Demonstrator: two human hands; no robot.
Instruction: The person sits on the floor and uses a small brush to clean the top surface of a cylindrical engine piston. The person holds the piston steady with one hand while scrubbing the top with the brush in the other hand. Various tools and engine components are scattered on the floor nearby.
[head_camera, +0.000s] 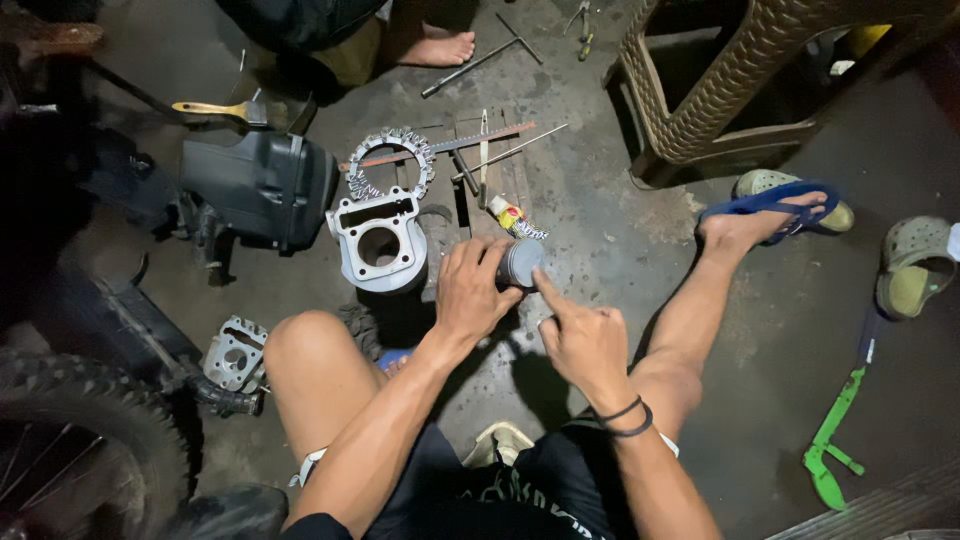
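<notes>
- The piston (520, 262), a short grey metal cylinder, sits on the concrete floor (620, 240) beside the cylinder block (380, 240).
- Left hand (472, 292) has its fingers closed round its side; right hand (585, 340) points one finger at the rim, gripping nothing.
- It looks rigid, fairly light, possibly oily (grip the skirt).
- Dim, cluttered floor: tools, gasket (392, 160), plastic stool (740, 80).

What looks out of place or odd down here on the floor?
Nothing looks broken or spilled. Engine parts lie loose on the bare concrete: a cylinder block, a ring-shaped gasket. The left hand holds a piston; the right hand touches it.
</notes>
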